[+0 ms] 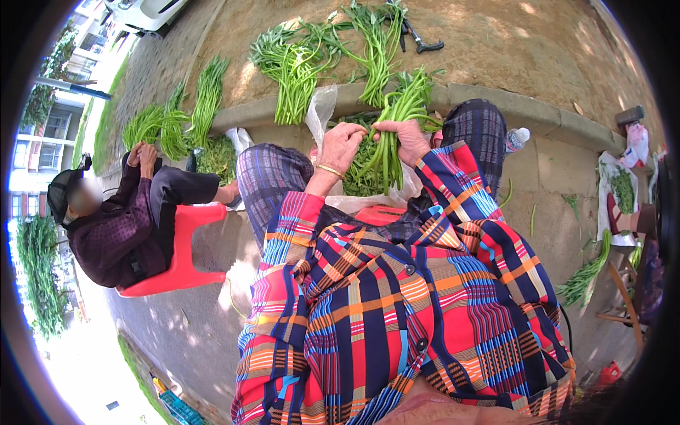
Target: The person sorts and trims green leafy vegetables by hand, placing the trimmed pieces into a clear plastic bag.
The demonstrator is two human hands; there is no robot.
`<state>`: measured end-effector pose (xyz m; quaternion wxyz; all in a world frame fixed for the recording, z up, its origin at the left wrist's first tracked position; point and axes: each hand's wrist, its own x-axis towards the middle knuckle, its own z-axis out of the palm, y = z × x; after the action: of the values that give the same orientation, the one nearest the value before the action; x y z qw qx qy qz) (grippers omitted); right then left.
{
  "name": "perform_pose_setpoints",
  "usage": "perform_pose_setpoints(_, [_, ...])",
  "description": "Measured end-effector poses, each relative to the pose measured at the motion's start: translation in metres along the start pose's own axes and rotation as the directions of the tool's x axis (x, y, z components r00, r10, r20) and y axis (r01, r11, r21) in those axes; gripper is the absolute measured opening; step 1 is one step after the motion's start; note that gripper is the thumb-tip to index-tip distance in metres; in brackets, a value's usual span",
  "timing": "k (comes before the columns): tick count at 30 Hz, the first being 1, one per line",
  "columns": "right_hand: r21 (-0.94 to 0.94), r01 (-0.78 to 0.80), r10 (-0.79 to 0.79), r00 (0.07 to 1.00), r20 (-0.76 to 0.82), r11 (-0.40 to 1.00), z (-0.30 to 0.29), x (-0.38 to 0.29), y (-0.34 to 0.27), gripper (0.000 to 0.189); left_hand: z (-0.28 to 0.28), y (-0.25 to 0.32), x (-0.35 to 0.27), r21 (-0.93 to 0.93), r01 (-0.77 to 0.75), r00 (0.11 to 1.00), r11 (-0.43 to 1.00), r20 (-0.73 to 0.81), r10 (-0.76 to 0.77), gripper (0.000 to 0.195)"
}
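My right hand (406, 139) is closed round a bunch of long green leafy-vegetable stems (392, 154), leafy tops pointing away from me and stem ends hanging down. Just left of it is my left hand (340, 151), a gold-coloured bangle at the wrist, its fingertips pinched together near the bunch; whether they hold a leaf or stem cannot be told. Below both hands, between my knees, a translucent white plastic bag (345, 204) lies spread with loose green leaves (361, 180) in it. Beyond it, stem bunches (292, 74) lie across the stone kerb (510, 109) and bare soil.
On the left a person (114, 228) in a cap sits on a red plastic stool (186, 249), handling similar stems (154, 125). A clear bottle (516, 139) stands beside my right knee. At far right are another person's foot (627, 218), more greens (589, 276) and wooden stool legs (624, 297).
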<state>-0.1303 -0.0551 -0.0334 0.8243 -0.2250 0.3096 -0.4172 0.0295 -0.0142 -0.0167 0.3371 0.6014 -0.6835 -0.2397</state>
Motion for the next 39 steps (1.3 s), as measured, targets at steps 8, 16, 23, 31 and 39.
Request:
perform_pose_setpoints(8, [-0.039, 0.031, -0.031, 1.0, 0.008, 0.999, 0.003, 0.0, 0.006, 0.007, 0.003, 0.009, -0.002, -0.03, 0.017, 0.999, 0.999, 0.046, -0.016, 0.015])
perform_pose_setpoints(16, [-0.094, 0.09, -0.093, 0.995, -0.031, 0.992, 0.001, 0.001, 0.011, 0.008, 0.01, 0.004, 0.0, 0.072, 0.04, 0.995, 0.997, 0.084, -0.046, 0.015])
perform_pose_setpoints(23, [-0.105, 0.081, -0.086, 0.995, -0.047, 0.991, 0.001, -0.002, 0.008, 0.008, 0.01, 0.016, 0.003, -0.087, 0.194, 0.98, 0.977, 0.052, -0.19, 0.013])
perform_pose_setpoints(31, [0.101, 0.041, -0.042, 0.999, 0.012, 0.994, 0.004, -0.001, 0.004, 0.011, 0.004, 0.018, 0.006, -0.642, 0.421, 0.893, 0.641, 0.172, -0.415, 0.009])
perform_pose_setpoints(39, [-0.006, 0.065, -0.064, 0.995, 0.075, 0.998, 0.006, -0.009, -0.004, 0.013, -0.005, -0.005, 0.006, -0.63, 0.447, 0.865, 0.635, 0.122, -0.487, 0.007])
